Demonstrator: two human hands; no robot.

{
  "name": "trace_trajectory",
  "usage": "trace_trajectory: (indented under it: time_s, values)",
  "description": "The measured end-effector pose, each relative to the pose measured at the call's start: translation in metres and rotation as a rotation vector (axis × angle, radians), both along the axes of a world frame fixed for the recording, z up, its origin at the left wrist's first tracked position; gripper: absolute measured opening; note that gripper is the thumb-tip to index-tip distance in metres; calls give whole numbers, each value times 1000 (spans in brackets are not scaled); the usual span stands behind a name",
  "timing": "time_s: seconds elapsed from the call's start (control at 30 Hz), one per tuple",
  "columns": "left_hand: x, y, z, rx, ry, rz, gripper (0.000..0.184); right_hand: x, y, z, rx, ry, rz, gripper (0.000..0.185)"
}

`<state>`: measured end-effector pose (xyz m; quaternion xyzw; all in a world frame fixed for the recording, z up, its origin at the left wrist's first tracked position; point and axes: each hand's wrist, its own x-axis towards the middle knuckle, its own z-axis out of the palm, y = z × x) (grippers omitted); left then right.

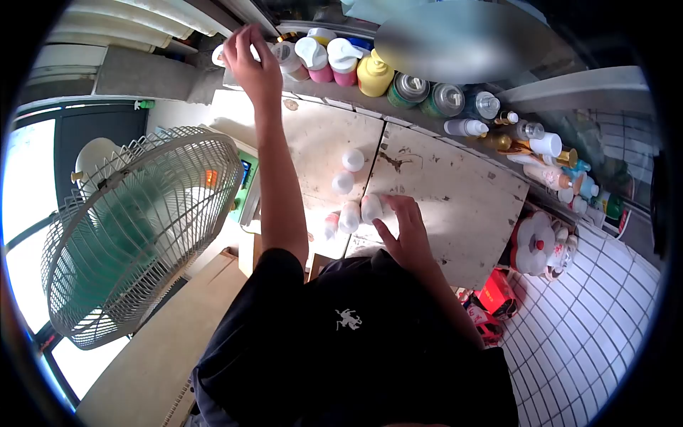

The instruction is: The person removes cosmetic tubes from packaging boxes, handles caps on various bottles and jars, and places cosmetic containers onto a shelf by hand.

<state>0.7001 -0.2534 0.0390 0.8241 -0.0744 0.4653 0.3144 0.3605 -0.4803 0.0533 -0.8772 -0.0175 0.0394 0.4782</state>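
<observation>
My left hand (254, 67) is raised to the far-left end of the ledge, its fingers bent over something whitish they mostly hide. A white round top (219, 55) shows just left of it, and a clear jar (286, 58) stands to its right. Lower down, on the worn white tabletop (434, 178), my right hand (407, 231) has thumb and fingers around a small whitish bottle (371, 208). Beside that bottle are another small bottle (349, 216) and one with a reddish part (331, 225). Two more white-topped containers (353, 159) (343, 182) stand farther back.
Along the ledge stand pink pump bottles (343, 60), a yellow pump bottle (374, 73), lidded glass jars (410, 88) and several other bottles. A large caged fan (142, 235) is at the left. Red packaging (496, 293) lies low on the right, by a tiled surface (590, 306).
</observation>
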Motion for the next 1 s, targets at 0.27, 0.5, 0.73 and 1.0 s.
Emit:
trace_trajectory:
  time_s: [0.27, 0.5, 0.73, 1.0]
  values:
    - [-75, -11, -41, -572, 426, -93, 34, 4, -8, -11, -48, 29, 12, 59]
    - [-64, -8, -58, -511, 584, -184, 54, 11, -3, -10, -26, 97, 59, 75]
    - [-53, 6, -83, -496, 579, -238, 53, 5, 0, -29, 6, 161, 125, 79]
    - [-103, 4, -84, -231, 621, -96, 56, -3, 3, -58, 27, 69, 100, 57]
